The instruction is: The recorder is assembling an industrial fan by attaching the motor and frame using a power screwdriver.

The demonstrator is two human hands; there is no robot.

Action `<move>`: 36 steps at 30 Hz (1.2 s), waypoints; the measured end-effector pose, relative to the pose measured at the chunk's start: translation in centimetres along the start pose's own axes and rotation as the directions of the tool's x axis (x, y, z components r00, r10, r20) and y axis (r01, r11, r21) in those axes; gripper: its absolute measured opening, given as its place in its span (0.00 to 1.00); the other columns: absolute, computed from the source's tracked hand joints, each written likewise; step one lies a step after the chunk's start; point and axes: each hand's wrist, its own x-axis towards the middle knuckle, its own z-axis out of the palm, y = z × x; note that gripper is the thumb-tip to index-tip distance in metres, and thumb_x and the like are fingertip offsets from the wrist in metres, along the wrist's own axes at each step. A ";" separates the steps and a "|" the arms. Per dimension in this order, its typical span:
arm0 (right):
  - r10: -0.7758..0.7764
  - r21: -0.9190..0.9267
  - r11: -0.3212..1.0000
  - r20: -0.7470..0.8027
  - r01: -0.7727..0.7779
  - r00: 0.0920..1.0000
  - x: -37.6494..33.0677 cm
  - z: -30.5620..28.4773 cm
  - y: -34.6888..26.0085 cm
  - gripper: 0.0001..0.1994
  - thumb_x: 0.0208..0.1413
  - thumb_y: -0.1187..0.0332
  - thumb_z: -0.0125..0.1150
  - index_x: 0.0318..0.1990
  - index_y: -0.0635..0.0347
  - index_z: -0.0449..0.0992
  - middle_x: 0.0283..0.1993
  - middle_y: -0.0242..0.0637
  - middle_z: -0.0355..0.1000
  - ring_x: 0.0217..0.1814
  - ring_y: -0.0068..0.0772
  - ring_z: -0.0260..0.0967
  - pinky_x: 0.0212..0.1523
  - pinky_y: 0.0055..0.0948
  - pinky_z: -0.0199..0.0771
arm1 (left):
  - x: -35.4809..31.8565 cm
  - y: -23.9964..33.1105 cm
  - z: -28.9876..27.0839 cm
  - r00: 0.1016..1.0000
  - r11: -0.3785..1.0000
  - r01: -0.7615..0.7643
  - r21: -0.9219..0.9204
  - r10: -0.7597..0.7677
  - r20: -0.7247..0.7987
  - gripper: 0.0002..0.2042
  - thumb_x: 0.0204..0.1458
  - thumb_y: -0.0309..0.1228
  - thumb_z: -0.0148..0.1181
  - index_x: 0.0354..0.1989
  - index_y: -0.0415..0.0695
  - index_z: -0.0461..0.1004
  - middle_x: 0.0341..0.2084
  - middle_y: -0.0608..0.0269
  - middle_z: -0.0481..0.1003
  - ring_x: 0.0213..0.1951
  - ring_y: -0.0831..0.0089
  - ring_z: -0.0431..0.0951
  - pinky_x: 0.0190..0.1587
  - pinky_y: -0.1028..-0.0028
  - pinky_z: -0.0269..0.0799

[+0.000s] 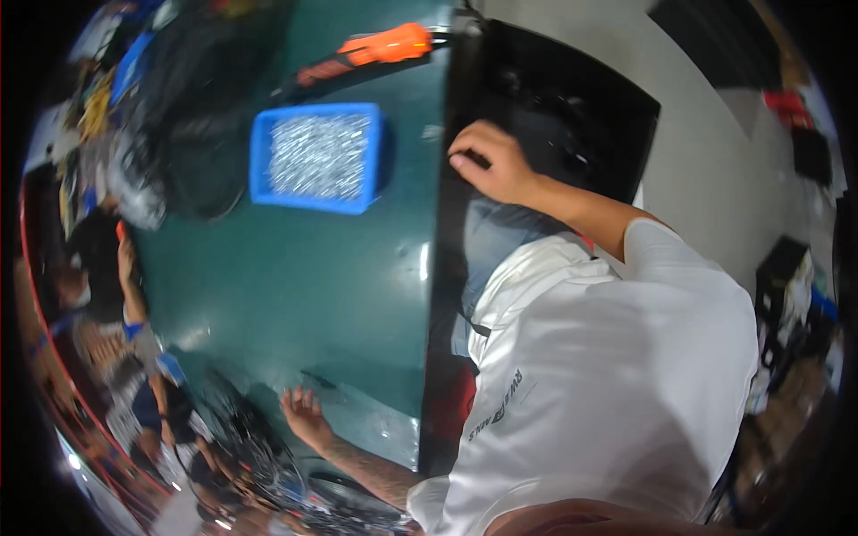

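Observation:
My left hand is over the near left part of the green table, palm up with its fingers apart and nothing in it. At the table's right edge is my right hand, its fingers curled toward the thumb. A dark gap shows between thumb and fingers, and anything small at the fingertips cannot be made out. Left of this hand, a blue plastic bin holds many thin, silvery metal pieces. Beyond the bin lies an orange and black handheld power tool, touched by neither hand.
Black bagged material and crumpled clear plastic lie left of the bin. Black cables pile up near my left forearm. A large black surface is beyond my right hand. Co-workers are along the table's left side.

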 end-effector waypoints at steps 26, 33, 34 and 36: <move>0.966 -0.615 0.182 -0.032 -0.767 0.256 -0.7 0.4 56.9 0.25 0.62 0.59 0.52 0.63 0.63 0.71 0.68 0.50 0.67 0.72 0.51 0.62 0.71 0.47 0.63 | -22.6 1.2 38.7 0.015 -0.332 -0.943 -0.005 -0.059 0.998 0.26 0.51 0.59 0.61 0.54 0.60 0.81 0.66 0.38 0.51 0.74 0.42 0.43 0.69 0.33 0.42; 0.913 -0.759 0.373 0.200 -0.534 0.355 -2.7 3.1 64.4 0.27 0.66 0.52 0.46 0.63 0.64 0.70 0.62 0.50 0.71 0.64 0.48 0.68 0.61 0.45 0.70 | -23.4 0.0 38.3 0.100 -0.349 -0.928 0.134 0.113 0.989 0.24 0.52 0.59 0.61 0.56 0.67 0.79 0.65 0.67 0.60 0.72 0.68 0.54 0.73 0.48 0.45; 0.919 -0.768 0.357 0.188 -0.532 0.346 -3.1 3.4 64.3 0.26 0.66 0.52 0.47 0.62 0.64 0.71 0.61 0.49 0.72 0.63 0.47 0.69 0.60 0.45 0.70 | -23.6 0.0 38.1 0.062 -0.322 -0.942 0.099 0.122 0.991 0.25 0.52 0.60 0.60 0.57 0.67 0.78 0.66 0.67 0.60 0.72 0.68 0.55 0.73 0.48 0.44; 0.920 -0.772 0.346 0.168 -0.534 0.353 -4.0 3.6 63.6 0.25 0.66 0.52 0.48 0.59 0.64 0.73 0.58 0.48 0.74 0.60 0.47 0.71 0.58 0.45 0.72 | -23.7 -0.2 38.1 0.084 -0.326 -0.938 0.120 0.122 0.989 0.26 0.52 0.60 0.60 0.58 0.65 0.78 0.67 0.69 0.61 0.71 0.69 0.57 0.73 0.48 0.43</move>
